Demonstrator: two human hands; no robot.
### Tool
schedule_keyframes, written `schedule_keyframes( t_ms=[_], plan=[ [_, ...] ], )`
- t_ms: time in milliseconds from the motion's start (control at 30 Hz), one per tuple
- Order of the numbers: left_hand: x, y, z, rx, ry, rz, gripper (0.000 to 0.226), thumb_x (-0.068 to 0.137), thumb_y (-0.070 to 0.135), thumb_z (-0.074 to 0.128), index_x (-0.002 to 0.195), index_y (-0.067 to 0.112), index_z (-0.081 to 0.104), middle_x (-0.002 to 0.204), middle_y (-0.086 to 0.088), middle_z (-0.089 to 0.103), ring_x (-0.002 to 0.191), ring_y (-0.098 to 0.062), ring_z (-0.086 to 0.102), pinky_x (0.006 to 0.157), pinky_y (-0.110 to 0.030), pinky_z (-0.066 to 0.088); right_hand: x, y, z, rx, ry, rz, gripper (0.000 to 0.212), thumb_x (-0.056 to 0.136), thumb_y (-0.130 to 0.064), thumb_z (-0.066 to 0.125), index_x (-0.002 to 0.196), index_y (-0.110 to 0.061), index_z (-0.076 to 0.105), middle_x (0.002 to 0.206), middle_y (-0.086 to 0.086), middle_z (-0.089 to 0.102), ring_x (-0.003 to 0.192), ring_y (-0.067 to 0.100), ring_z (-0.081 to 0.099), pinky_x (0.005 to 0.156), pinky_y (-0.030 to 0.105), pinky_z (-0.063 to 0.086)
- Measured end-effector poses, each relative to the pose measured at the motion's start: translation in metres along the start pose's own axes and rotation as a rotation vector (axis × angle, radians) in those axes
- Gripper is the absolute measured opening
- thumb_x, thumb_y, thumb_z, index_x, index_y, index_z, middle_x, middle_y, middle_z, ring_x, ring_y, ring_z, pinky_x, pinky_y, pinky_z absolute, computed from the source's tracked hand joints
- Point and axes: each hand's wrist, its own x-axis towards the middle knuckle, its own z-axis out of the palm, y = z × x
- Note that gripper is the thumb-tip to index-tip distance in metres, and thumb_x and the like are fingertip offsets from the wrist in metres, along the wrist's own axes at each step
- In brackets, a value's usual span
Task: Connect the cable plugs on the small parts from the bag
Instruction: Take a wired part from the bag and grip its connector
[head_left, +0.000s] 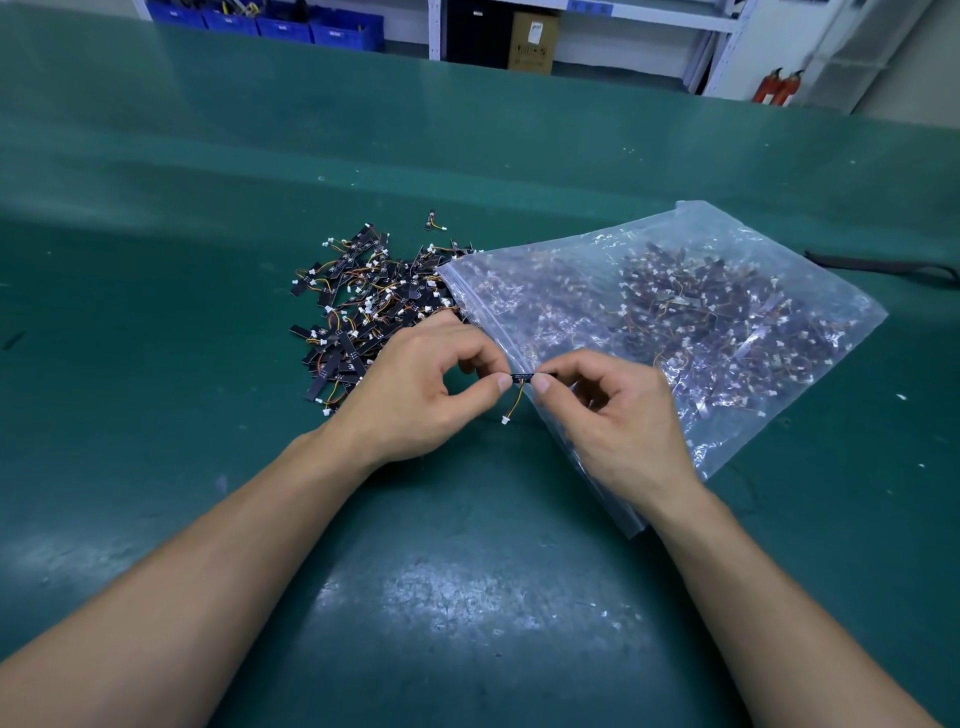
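Between the two hands, just above the green surface (467, 597), sits one small black part (522, 377), held level. The left hand (415, 400) pinches its left end between thumb and forefinger, and the right hand (608, 415) pinches its right end the same way, so each grip is clamped on the part. From the part's underside a short orange-and-yellow cable (514, 402) hangs down to a white plug (505, 420), which dangles free and looks unconnected.

Just behind the left hand lies a loose heap of parts (363, 301), spilled at the mouth of the clear zip bag (675, 322). Whether their plugs are seated is too small to tell. Inside the bag, which lies flat under the right hand, a large number of parts remain.

By the look of it, the job is at an early stage, with most of the stock left to handle.
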Motion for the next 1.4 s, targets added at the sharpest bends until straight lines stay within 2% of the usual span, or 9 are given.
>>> schedule_keyframes(
  t_ms=[200,300,500,700,833,900,1100,1267,1400],
  plan=[
    [0.0011,0.0013,0.0012,0.001,-0.006,-0.015,0.006,0.086,0.018,0.070,0.081,0.020,0.070,0.077,0.018,0.064,0.082,-0.011,0.055,0.076,-0.023,0.044,0.0008,0.0005,-0.0012,0.033,-0.022,0.014,0.010,0.087,-0.023,0.070,0.078,-0.024,0.074,0.062,-0.014,0.063,0.051,0.004,0.047,0.054,0.013,0.036],
    [0.0017,0.0028,0.0009,0.009,-0.004,-0.002,0.006,0.086,0.018,0.069,0.080,0.019,0.070,0.077,0.018,0.063,0.082,-0.009,0.054,0.076,-0.024,0.045,0.0000,-0.0013,-0.0013,0.035,-0.004,0.018,0.009,0.086,-0.026,0.070,0.078,-0.029,0.073,0.059,-0.009,0.063,0.049,0.004,0.046,0.052,0.013,0.036],
    [0.0013,0.0046,0.0001,-0.020,0.000,-0.012,0.008,0.086,0.018,0.069,0.081,0.025,0.069,0.078,0.016,0.065,0.082,-0.011,0.056,0.077,-0.023,0.045,0.0003,-0.0019,-0.0015,0.025,-0.021,0.015,0.013,0.089,-0.029,0.067,0.077,-0.028,0.072,0.066,-0.006,0.067,0.053,0.016,0.053,0.055,0.025,0.044],
    [0.0008,0.0040,-0.0021,-0.009,-0.015,-0.015,0.005,0.085,0.017,0.069,0.081,0.018,0.072,0.077,0.021,0.064,0.081,-0.009,0.056,0.076,-0.018,0.043,0.0001,-0.0011,-0.0004,0.024,-0.032,0.000,0.013,0.089,-0.027,0.068,0.076,-0.027,0.072,0.064,-0.006,0.066,0.052,0.018,0.053,0.054,0.032,0.045],
    [0.0005,0.0037,-0.0038,-0.013,-0.014,-0.014,0.007,0.085,0.017,0.069,0.080,0.020,0.071,0.076,0.021,0.064,0.082,-0.013,0.057,0.076,-0.019,0.043,-0.0009,-0.0008,-0.0009,0.052,-0.040,0.008,0.008,0.086,-0.029,0.070,0.078,-0.029,0.072,0.058,-0.008,0.061,0.050,0.008,0.048,0.052,0.022,0.040],
    [0.0005,0.0037,-0.0044,-0.011,-0.011,-0.019,0.007,0.085,0.017,0.069,0.080,0.019,0.072,0.077,0.021,0.064,0.082,-0.014,0.057,0.076,-0.019,0.044,-0.0009,-0.0005,-0.0011,0.067,-0.040,0.013,0.007,0.086,-0.029,0.071,0.079,-0.028,0.073,0.057,-0.009,0.060,0.050,0.007,0.047,0.052,0.022,0.039],
    [0.0007,0.0037,-0.0037,-0.012,-0.012,-0.016,0.006,0.085,0.017,0.069,0.080,0.017,0.072,0.076,0.021,0.064,0.081,-0.012,0.057,0.076,-0.019,0.044,0.0005,0.0000,0.0000,0.033,-0.016,-0.008,0.009,0.087,-0.024,0.069,0.080,-0.023,0.074,0.064,-0.008,0.065,0.054,0.019,0.053,0.054,0.033,0.045],
    [0.0012,0.0034,-0.0040,-0.002,-0.015,-0.013,0.007,0.086,0.017,0.069,0.080,0.018,0.072,0.076,0.022,0.062,0.080,-0.012,0.057,0.075,-0.022,0.045,-0.0008,-0.0023,0.0001,0.028,-0.008,-0.021,0.008,0.086,-0.025,0.071,0.079,-0.025,0.073,0.060,-0.018,0.060,0.050,0.004,0.047,0.053,0.015,0.037],
    [0.0012,0.0034,-0.0037,0.006,-0.015,-0.001,0.007,0.086,0.017,0.068,0.080,0.018,0.071,0.076,0.021,0.062,0.080,-0.012,0.057,0.075,-0.024,0.046,-0.0007,-0.0033,-0.0005,0.026,-0.018,-0.023,0.007,0.085,-0.026,0.071,0.078,-0.026,0.073,0.059,-0.020,0.060,0.049,0.004,0.047,0.053,0.013,0.035]
  ],
)
